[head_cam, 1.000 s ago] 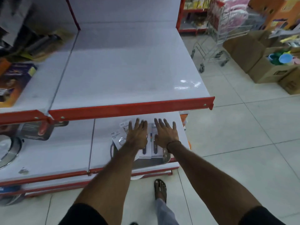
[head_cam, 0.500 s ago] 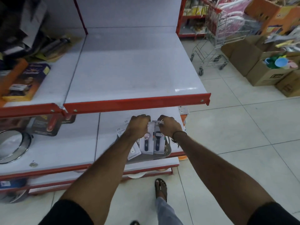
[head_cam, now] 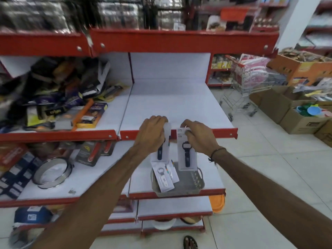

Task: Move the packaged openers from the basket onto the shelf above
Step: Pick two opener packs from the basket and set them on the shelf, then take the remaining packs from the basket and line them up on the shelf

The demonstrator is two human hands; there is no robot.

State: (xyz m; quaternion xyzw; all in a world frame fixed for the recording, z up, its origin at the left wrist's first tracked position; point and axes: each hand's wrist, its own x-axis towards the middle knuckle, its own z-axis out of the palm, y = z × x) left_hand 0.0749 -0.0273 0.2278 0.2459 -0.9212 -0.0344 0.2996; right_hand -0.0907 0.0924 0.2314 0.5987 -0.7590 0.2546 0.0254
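My left hand [head_cam: 151,135] grips the top of a white card pack with a dark opener [head_cam: 160,151], lifted above the basket. Beside it, my right hand [head_cam: 197,135] pinches the top of a second packaged opener [head_cam: 186,155], which hangs upright. Both packs sit level with the red front edge of the white shelf [head_cam: 172,106] above. The grey plastic basket [head_cam: 190,184] rests on the lower shelf and holds two or three more white opener packs [head_cam: 164,178] leaning at its left side.
Boxed and loose kitchen goods [head_cam: 59,97] pile on the left shelf bay. A round metal sieve [head_cam: 52,173] lies on the lower shelf at left. A wire trolley [head_cam: 248,90] and open cardboard boxes [head_cam: 294,112] stand on the tiled floor at right.
Both hands closed on a pack each in the basket and have lifted them up to the upper shelf's front edge. The camera has tilted upward.
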